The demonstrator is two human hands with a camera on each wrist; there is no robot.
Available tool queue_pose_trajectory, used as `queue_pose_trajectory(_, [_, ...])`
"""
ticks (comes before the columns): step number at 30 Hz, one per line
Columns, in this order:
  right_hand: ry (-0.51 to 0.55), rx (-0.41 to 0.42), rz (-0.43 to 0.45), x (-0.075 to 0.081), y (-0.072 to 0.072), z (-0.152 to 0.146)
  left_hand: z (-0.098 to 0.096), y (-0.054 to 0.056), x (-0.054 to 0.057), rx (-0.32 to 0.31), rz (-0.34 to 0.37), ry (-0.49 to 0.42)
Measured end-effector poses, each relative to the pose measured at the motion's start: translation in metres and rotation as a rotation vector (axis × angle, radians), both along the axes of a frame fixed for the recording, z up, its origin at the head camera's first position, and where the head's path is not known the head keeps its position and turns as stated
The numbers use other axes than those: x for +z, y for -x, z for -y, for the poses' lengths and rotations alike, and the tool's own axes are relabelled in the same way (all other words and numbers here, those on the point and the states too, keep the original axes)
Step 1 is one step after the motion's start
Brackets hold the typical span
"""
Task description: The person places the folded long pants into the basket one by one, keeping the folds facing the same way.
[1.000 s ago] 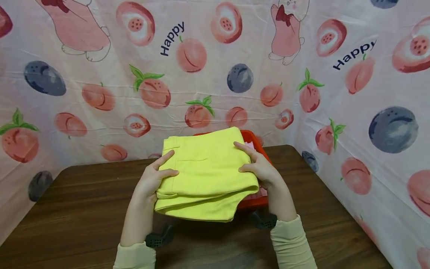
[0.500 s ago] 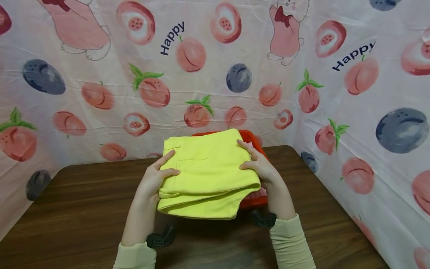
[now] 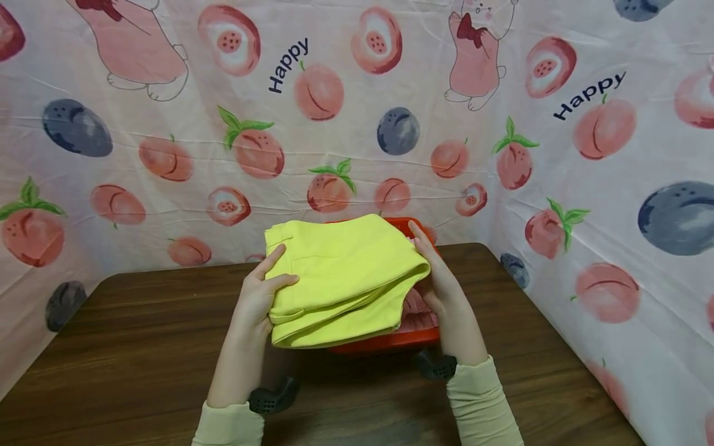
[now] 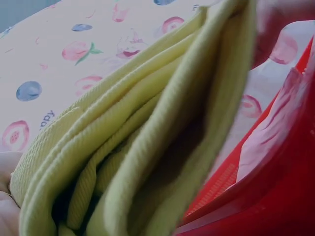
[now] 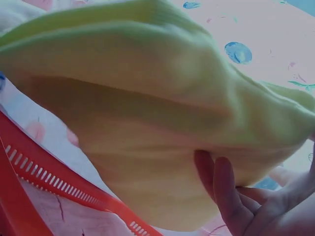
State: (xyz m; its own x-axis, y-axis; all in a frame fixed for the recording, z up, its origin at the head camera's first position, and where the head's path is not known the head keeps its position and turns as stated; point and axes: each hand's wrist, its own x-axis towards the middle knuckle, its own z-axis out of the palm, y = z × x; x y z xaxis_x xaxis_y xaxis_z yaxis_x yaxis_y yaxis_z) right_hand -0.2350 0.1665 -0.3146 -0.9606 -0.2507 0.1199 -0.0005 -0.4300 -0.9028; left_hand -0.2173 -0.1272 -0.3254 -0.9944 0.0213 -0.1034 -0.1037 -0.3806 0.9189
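Folded yellow pants point(image 3: 340, 260) are held up above the table, waistband and belt loops toward the left. My left hand point(image 3: 258, 294) grips the waistband end, thumb and a finger on top, the other fingers hidden beneath. At the opposite end, my right hand point(image 3: 437, 279) lies along the edge, one finger extended upward beside the cloth. In the right wrist view, fingertips point(image 5: 224, 169) touch the pants' underside. Several fabric layers show in the left wrist view. Behind and below the pants stands a red basket point(image 3: 415, 337), partly covered, with pink clothing point(image 3: 418, 313) inside.
A dark wooden table point(image 3: 139, 334) extends to both sides of the basket. Fruit-printed cloth point(image 3: 346, 142) hangs behind it and along the right. Each wrist wears a black device, the left one point(image 3: 273, 396) near the sleeve cuff.
The right end of the pants has tilted and drawn back, baring more of the basket and pink clothing. My right thumb has left the pants' top face; my left hand keeps its grip.
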Motion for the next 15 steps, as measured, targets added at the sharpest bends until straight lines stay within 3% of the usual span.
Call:
queue_pose_trajectory(3, [0.102, -0.045, 0.003, -0.002, 0.0, 0.002, -0.008, 0.001, 0.0, 0.043, -0.009, -0.018])
queue_pose_trajectory(7, [0.166, -0.063, -0.059, -0.003, 0.0, 0.004, -0.019, 0.0, -0.001, 0.105, -0.038, -0.049])
queue_pose_trajectory(15, [0.256, -0.021, -0.217, -0.003, -0.001, 0.011, -0.04, -0.003, -0.004, 0.242, -0.119, -0.111])
